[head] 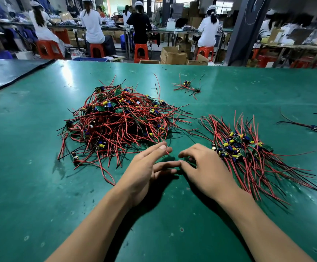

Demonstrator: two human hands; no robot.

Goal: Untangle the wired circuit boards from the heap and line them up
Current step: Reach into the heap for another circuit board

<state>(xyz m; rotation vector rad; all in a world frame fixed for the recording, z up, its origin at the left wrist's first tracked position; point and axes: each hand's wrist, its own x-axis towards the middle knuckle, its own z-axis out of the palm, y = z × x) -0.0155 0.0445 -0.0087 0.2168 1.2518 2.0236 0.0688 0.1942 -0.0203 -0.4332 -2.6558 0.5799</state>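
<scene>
A tangled heap [116,121] of small green circuit boards with red and black wires lies at the table's centre left. To its right, a lined-up bundle [242,148] of boards lies with wires fanned out. My left hand [146,167] hovers at the heap's near right edge, fingers straight, a red wire tip by its fingertips. My right hand [201,165] sits just left of the bundle, fingers loosely curled, holding nothing visible. The two hands nearly touch.
The green table mat [40,186] spreads wide around me. A small wire cluster [188,86] lies farther back; single wired boards [312,126] lie at the right edge. Beyond the table, several people sit on red stools at benches, with cardboard boxes on the floor.
</scene>
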